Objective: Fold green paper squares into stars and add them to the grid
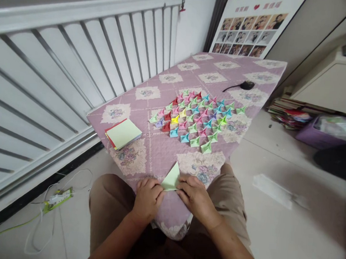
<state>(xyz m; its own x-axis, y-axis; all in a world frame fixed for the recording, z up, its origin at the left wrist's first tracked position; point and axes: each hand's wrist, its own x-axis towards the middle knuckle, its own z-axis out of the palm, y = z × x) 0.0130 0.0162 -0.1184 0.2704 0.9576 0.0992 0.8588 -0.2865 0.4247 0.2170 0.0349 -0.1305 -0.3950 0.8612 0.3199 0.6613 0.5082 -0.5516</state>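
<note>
A pale green sheet of paper [172,179], folded to a triangle with its tip pointing away from me, lies at the near corner of the table. My left hand [149,195] has its fingers curled together at the paper's left corner. On the right side, my right hand [194,193] pinches the paper's edge, thumb and fingertips close together. Beyond the hands stand several rows of small folded paper boats [192,128] in green, pink, blue, red, yellow and purple. To the left is a stack of square coloured paper [123,133], light green on top.
A floral purple tablecloth [165,153] covers the table. A black object with a cord [247,85] lies toward the far right. A white radiator [107,52] runs along the left. A power strip [59,199] and cables are on the floor, and a photo board [246,29] leans behind.
</note>
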